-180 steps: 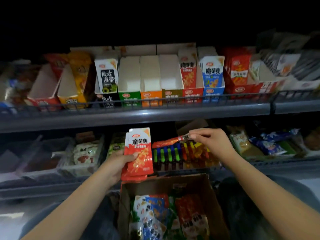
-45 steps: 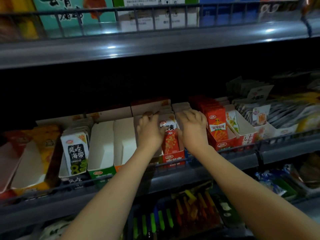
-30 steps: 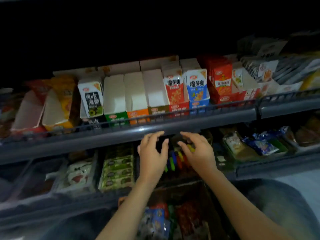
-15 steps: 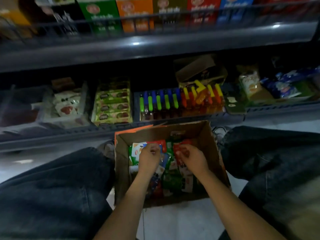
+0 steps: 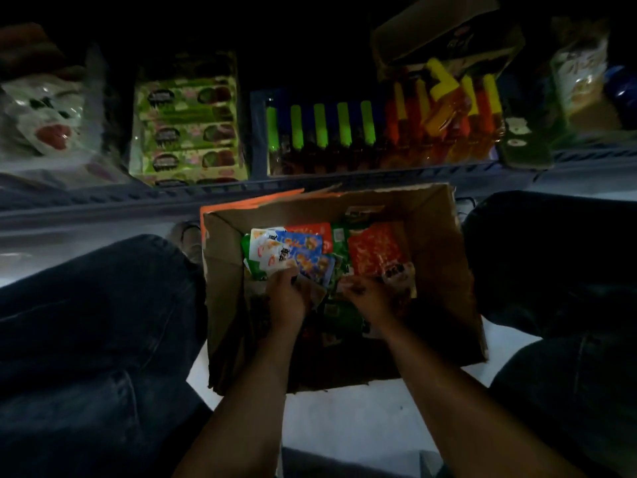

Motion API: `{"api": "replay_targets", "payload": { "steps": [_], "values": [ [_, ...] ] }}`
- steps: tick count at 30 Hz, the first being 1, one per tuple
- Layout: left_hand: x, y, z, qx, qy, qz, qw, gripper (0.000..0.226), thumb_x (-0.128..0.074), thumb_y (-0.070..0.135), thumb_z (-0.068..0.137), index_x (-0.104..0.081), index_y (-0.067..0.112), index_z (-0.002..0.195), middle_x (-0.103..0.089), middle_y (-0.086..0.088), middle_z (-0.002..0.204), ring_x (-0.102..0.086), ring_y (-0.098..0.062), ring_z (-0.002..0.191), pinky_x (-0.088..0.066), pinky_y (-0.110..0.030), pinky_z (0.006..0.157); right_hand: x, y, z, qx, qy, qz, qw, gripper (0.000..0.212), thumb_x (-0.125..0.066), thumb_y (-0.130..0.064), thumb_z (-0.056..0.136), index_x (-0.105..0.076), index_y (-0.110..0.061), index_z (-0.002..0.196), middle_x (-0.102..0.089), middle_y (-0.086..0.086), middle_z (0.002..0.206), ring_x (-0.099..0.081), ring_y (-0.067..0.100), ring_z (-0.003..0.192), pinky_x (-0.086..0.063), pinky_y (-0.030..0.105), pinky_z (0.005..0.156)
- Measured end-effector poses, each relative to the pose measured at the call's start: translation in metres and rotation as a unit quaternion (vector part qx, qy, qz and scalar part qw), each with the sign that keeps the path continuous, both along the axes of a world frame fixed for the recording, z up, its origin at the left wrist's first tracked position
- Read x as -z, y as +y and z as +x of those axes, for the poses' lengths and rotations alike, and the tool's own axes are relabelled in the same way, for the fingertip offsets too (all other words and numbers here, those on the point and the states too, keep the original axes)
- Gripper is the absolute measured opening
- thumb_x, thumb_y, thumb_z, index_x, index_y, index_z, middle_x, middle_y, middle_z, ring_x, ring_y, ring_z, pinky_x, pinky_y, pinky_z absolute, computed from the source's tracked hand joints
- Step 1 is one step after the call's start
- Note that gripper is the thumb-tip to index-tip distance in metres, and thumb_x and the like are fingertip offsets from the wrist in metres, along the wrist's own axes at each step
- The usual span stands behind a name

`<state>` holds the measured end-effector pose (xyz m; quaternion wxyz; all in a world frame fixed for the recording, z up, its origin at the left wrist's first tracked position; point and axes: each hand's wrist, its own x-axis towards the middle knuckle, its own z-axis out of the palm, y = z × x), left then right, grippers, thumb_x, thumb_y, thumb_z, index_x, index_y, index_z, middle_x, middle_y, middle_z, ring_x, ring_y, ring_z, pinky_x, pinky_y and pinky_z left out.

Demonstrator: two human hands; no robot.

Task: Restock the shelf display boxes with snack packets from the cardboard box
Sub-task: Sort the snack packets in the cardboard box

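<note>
An open cardboard box (image 5: 444,257) stands on the floor between my knees, holding mixed snack packets. My left hand (image 5: 286,298) is inside it, fingers curled round a white packet (image 5: 267,251) lying over a blue packet (image 5: 305,253). My right hand (image 5: 367,298) is also in the box, fingers curled by the lower edge of a red packet (image 5: 375,250); whether it grips the packet I cannot make out. Green packets (image 5: 339,313) lie between and under both hands. The shelf display boxes are out of view.
The bottom shelf rail (image 5: 310,182) runs just beyond the box. On it sit green-wrapped packs (image 5: 188,122), a tray of sticks with green caps (image 5: 319,127), orange sticks with yellow caps (image 5: 448,115), and white bags (image 5: 44,119). My legs in dark jeans (image 5: 96,322) flank the box.
Both hands came down from the upper shelf's display boxes into the cardboard box. My head tilted down, so the upper shelf left the view. The hands now dig among the packets.
</note>
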<state>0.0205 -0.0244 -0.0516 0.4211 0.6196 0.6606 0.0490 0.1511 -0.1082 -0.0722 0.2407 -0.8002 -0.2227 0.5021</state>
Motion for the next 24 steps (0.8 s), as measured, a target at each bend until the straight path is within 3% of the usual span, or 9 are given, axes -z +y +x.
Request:
{"api": "replay_targets", "payload": {
  "steps": [2, 3, 5, 8, 11, 13, 15, 21, 24],
  "values": [
    [0.006, 0.003, -0.001, -0.037, 0.007, 0.001, 0.999, 0.012, -0.053, 0.004, 0.091, -0.058, 0.012, 0.084, -0.056, -0.004, 0.088, -0.057, -0.019, 0.087, -0.047, -0.023, 0.066, 0.011, 0.007, -0.003, 0.022, 0.021, -0.005, 1.0, 0.036, -0.062, -0.014, 0.09, -0.057, 0.0, 0.122, -0.06, 0.017, 0.118, -0.056, 0.031, 0.112, -0.046, 0.044, 0.097],
    [0.007, 0.005, -0.004, -0.016, 0.019, 0.021, 0.999, 0.01, -0.052, 0.006, 0.092, -0.061, 0.01, 0.093, -0.058, -0.008, 0.1, -0.058, -0.016, 0.096, -0.046, -0.022, 0.077, 0.013, 0.013, -0.005, 0.024, 0.025, -0.007, 0.999, 0.04, -0.062, -0.014, 0.089, -0.054, -0.001, 0.127, -0.059, 0.016, 0.121, -0.055, 0.03, 0.112, -0.046, 0.043, 0.096],
    [0.024, 0.002, -0.011, 0.076, 0.019, 0.032, 0.996, 0.038, -0.047, 0.028, 0.092, -0.057, 0.007, 0.123, -0.047, -0.016, 0.136, -0.043, -0.023, 0.128, -0.031, -0.027, 0.102, 0.016, 0.024, -0.009, 0.021, 0.014, 0.009, 1.0, 0.05, -0.064, -0.015, 0.088, -0.048, -0.008, 0.134, -0.055, 0.011, 0.128, -0.054, 0.028, 0.116, -0.047, 0.04, 0.093],
    [0.047, -0.003, -0.022, 0.099, 0.011, 0.022, 0.995, 0.074, -0.028, 0.052, 0.084, -0.044, 0.004, 0.138, -0.032, -0.02, 0.15, -0.029, -0.035, 0.138, -0.026, -0.04, 0.112, 0.02, 0.037, -0.015, -0.017, -0.051, 0.039, 0.998, 0.059, -0.069, -0.02, 0.085, -0.045, -0.011, 0.138, -0.046, 0.011, 0.139, -0.046, 0.027, 0.125, -0.041, 0.032, 0.098],
    [0.045, -0.001, -0.021, 0.04, -0.024, 0.019, 0.999, 0.051, -0.045, 0.034, 0.09, -0.053, 0.002, 0.129, -0.046, -0.022, 0.139, -0.043, -0.037, 0.129, -0.036, -0.043, 0.106, 0.025, 0.046, -0.017, -0.1, -0.097, 0.043, 0.989, 0.069, -0.072, -0.017, 0.082, -0.039, -0.01, 0.142, -0.034, 0.012, 0.145, -0.037, 0.026, 0.131, -0.034, 0.025, 0.098],
    [0.048, 0.003, -0.021, -0.004, -0.04, 0.019, 0.999, 0.038, -0.053, 0.019, 0.091, -0.056, 0.003, 0.125, -0.053, -0.021, 0.131, -0.049, -0.036, 0.122, -0.039, -0.041, 0.103, 0.027, 0.051, -0.018, -0.119, -0.104, 0.03, 0.987, 0.075, -0.076, -0.018, 0.078, -0.036, -0.011, 0.142, -0.029, 0.011, 0.147, -0.032, 0.028, 0.133, -0.033, 0.029, 0.103],
    [0.05, 0.004, -0.024, -0.03, -0.059, 0.032, 0.997, 0.04, -0.053, 0.022, 0.092, -0.055, 0.003, 0.128, -0.055, -0.02, 0.13, -0.051, -0.034, 0.122, -0.041, -0.04, 0.103, 0.032, 0.053, -0.021, -0.118, -0.12, 0.015, 0.986, 0.078, -0.079, -0.02, 0.074, -0.039, -0.013, 0.14, -0.03, 0.011, 0.145, -0.032, 0.03, 0.131, -0.037, 0.037, 0.104],
    [0.052, 0.005, -0.03, -0.097, -0.098, 0.022, 0.99, 0.034, -0.05, 0.017, 0.098, -0.054, 0.005, 0.13, -0.058, -0.015, 0.129, -0.053, -0.029, 0.12, -0.039, -0.027, 0.097, 0.04, 0.054, -0.031, -0.165, -0.233, -0.046, 0.957, 0.057, -0.075, -0.032, 0.075, -0.051, -0.013, 0.123, -0.038, 0.009, 0.136, -0.034, 0.033, 0.127, -0.038, 0.044, 0.102],
    [0.049, 0.008, -0.032, -0.138, -0.11, -0.006, 0.984, 0.035, -0.05, 0.018, 0.098, -0.053, 0.005, 0.131, -0.055, -0.012, 0.132, -0.051, -0.025, 0.122, -0.035, -0.016, 0.089, 0.043, 0.051, -0.04, -0.119, -0.2, -0.029, 0.972, 0.053, -0.077, -0.031, 0.073, -0.051, -0.013, 0.116, -0.053, 0.009, 0.124, -0.051, 0.032, 0.114, -0.047, 0.045, 0.09]
  ]
}}
